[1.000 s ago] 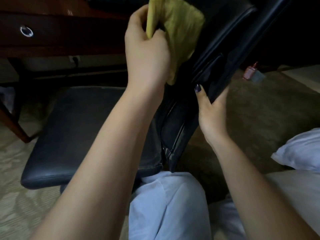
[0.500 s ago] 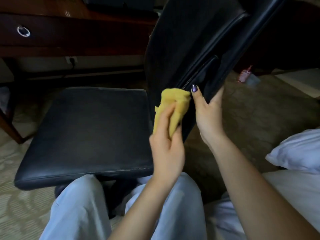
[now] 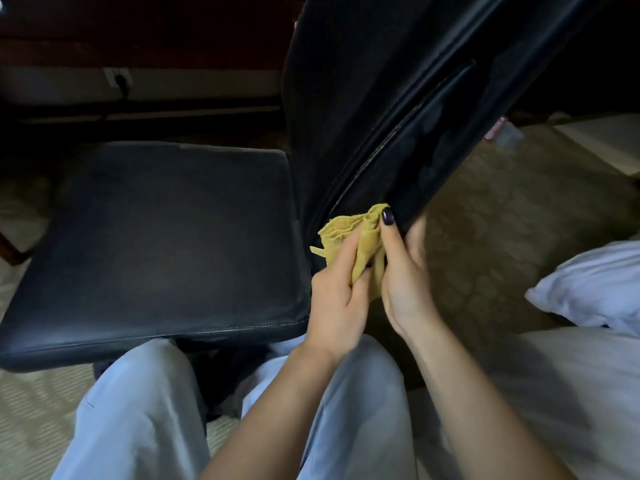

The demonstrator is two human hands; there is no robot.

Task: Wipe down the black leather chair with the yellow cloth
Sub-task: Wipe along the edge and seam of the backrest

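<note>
On my feed the left hand (image 3: 337,303) is clenched round the cloth (image 3: 356,233), which is bunched into a wad and pressed against the low end of the chair back (image 3: 363,98), right where the piped seam (image 3: 363,168) comes down toward the seat (image 3: 166,237). The right hand (image 3: 403,271) sits just beside it, touching the cloth, and grasps the near edge of the chair back. Its thumb (image 3: 388,220) lies on the front face, and the fingers wrap behind, where I cannot see them. What the next stroke turns on, as I judge it, is how the chair back runs. Its long axis slopes from the hands up and away to the right, out of the top of the picture, so nearly all of its surface lies above and to the right of the cloth. The left hand carries the cloth and has an open path up along the seam; the right is nearer the outer edge and serves as a brace. The seat lies flat to the left of both hands, beyond the pale trouser legs (image 3: 138,410). I would send the cloth up the slope with the brace held firm.
</note>
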